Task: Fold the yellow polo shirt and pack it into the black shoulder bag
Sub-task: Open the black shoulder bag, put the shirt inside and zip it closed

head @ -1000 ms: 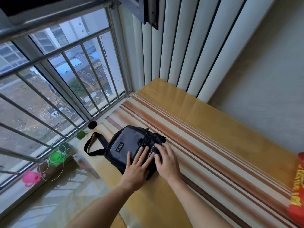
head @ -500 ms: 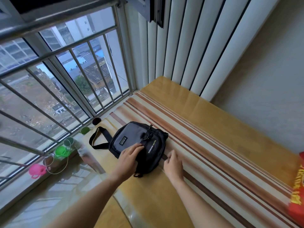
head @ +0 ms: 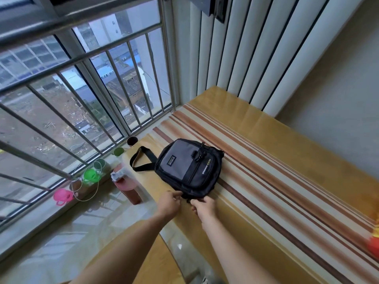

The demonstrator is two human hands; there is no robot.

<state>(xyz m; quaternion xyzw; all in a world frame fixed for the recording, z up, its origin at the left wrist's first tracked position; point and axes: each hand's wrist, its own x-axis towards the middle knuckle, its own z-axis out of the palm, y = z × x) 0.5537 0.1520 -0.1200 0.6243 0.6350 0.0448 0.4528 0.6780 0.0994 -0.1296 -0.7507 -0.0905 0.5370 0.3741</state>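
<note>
- Black and grey, the shoulder bag [head: 189, 168] lay flat on the striped cloth [head: 266, 177] covering the table, near the table's window-side end, its zips closed as far as could be seen.
- Your left hand [head: 169, 203] pinched the bag's near edge with curled fingertips.
- Your right hand [head: 203, 206] gripped the same near edge just beside the left, fingers curled on a small black tab or pull; which one could not be told.
- Its strap [head: 141, 160] looped out on the window side, lying on the tabletop.
- You could not see the yellow polo shirt anywhere.
- Along the window sill [head: 41, 220] stood a pink cup [head: 61, 196], a green cup [head: 91, 175] and a dark cup [head: 131, 141], well apart from the bag.
- At the far right edge showed a blurred red and yellow object [head: 374, 242].
</note>
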